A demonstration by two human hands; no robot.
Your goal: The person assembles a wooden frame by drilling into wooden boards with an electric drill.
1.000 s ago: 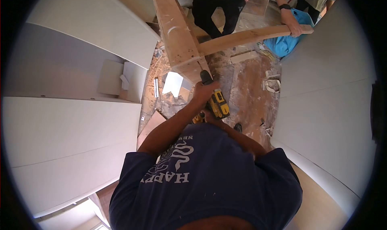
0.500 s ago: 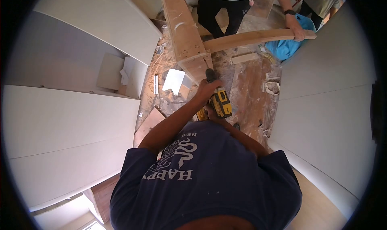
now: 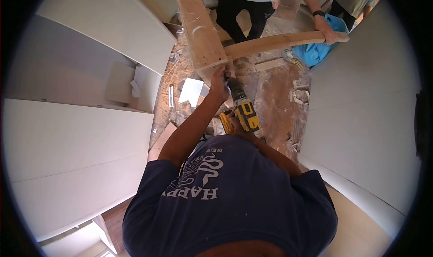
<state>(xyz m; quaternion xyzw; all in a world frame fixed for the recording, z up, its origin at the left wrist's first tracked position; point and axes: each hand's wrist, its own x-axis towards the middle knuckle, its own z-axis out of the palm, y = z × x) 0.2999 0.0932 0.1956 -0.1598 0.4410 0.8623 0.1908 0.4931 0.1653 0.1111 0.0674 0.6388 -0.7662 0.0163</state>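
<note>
A yellow and black cordless drill (image 3: pixel 245 109) points away from me, its nose close to the end of a long, box-like wooden piece (image 3: pixel 201 36). My right hand (image 3: pixel 240 128) is wrapped round the drill's handle, partly hidden under its body. Up at the drill's tip, my left hand (image 3: pixel 219 86) touches or nearly touches the end face of the wood. Its fingers are bent together by the bit, and what they pinch is too small to make out. A curved wooden piece (image 3: pixel 275 42) meets the box-like one at its near corner.
Another person's hand (image 3: pixel 328 34) rests on the curved piece's far end, above a blue bag (image 3: pixel 313 54). A further person stands at top right. Pale panels (image 3: pixel 81 139) flank both sides. Scraps, dust and a white sheet (image 3: pixel 191 91) litter the floor.
My left hand has moved off the drill's front and forward to the bit and the wood's end. The drill's nose has shifted slightly left. The right hand keeps its grip.
</note>
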